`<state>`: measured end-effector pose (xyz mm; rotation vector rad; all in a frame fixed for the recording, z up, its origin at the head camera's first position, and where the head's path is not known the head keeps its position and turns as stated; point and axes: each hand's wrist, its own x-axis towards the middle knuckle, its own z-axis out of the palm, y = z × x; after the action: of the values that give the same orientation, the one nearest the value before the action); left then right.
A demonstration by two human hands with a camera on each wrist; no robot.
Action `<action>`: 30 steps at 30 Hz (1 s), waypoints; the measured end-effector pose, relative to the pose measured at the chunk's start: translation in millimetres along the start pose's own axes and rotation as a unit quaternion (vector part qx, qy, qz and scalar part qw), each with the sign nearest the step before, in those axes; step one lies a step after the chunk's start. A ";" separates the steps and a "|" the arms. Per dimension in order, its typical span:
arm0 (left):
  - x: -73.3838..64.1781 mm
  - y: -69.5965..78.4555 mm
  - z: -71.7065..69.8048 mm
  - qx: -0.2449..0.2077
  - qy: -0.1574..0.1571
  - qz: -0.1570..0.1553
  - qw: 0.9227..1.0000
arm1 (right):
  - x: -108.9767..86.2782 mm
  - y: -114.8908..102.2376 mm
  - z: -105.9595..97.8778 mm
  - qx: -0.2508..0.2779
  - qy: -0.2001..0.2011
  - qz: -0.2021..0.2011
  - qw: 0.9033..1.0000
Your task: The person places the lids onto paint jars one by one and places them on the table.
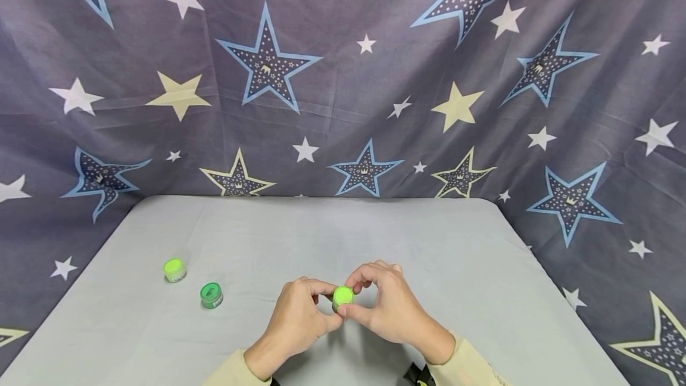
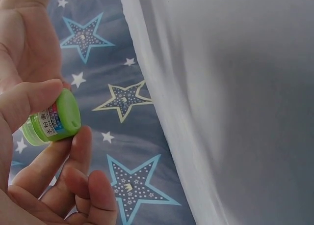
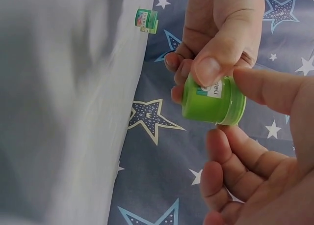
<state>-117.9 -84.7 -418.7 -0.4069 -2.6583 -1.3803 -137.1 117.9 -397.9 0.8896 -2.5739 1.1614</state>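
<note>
A small light-green paint jar point(image 1: 343, 298) with a paper label is held between both hands above the table. My left hand point(image 1: 301, 313) pinches the labelled body, its thumb lying on the label point(image 3: 214, 89) in the right wrist view. From the other side my right hand point(image 1: 392, 302) pinches the jar at its clear lid end point(image 3: 238, 102), thumb opposite the fingers. The jar's flat green base point(image 2: 70, 109) and side label show in the left wrist view. What touches the jar's far side is hidden in the head view.
Two more paint jars stand on the table's left part: a light-green one point(image 1: 175, 270) and a darker green one point(image 1: 211, 295) nearer the hands. The table has a pale grey cloth point(image 1: 300, 237). Behind it hangs a dark star-patterned curtain point(image 1: 332, 94).
</note>
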 end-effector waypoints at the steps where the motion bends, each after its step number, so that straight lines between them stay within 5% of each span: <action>1: 0.0 0.2 0.1 0.000 0.001 0.000 1.000 | -0.1 0.0 0.4 -0.005 0.003 -0.001 1.000; 20: -0.1 -0.4 1.6 0.000 0.009 -0.001 1.000 | -1.2 0.3 7.4 -0.028 0.031 -0.004 0.999; 30: -0.5 -1.0 -0.4 -0.006 -0.001 -0.001 1.000 | -0.7 3.6 3.1 -0.017 0.020 -0.042 0.999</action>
<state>-117.8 -85.6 -419.4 -0.4087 -2.6532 -1.3986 -138.4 117.8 -402.5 0.9483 -2.4923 1.0964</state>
